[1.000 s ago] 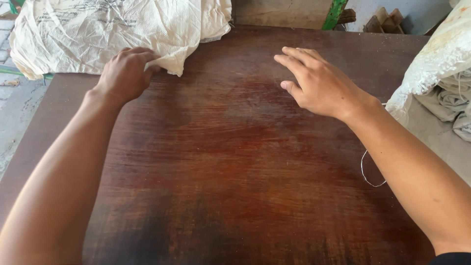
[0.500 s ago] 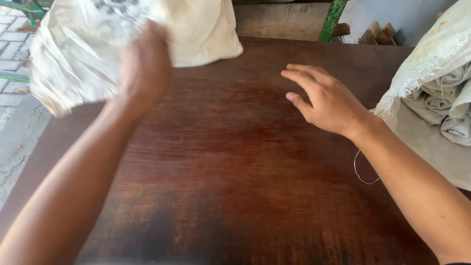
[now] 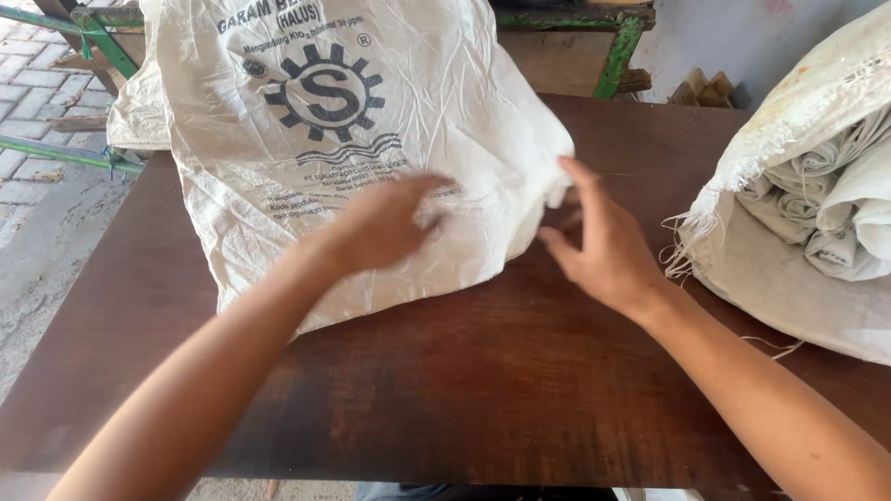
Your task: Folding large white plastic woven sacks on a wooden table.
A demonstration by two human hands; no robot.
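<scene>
Sack handling is at an early stage: the white woven sack (image 3: 353, 139) is standing partly raised across the upper left of the frame, lower edge resting on the dark tabletop (image 3: 464, 371), not yet lying flat or folded. The left hand (image 3: 385, 223) is pressing against the sack's front face, fingers spread apart. The right hand (image 3: 599, 246) is pinching the sack's right edge, thumb and fingers closing on the fabric. A bundle of rolled sacks (image 3: 817, 213) is sitting at the right edge, partly cut off. The sack's top is out of frame, and its far side is hidden.
</scene>
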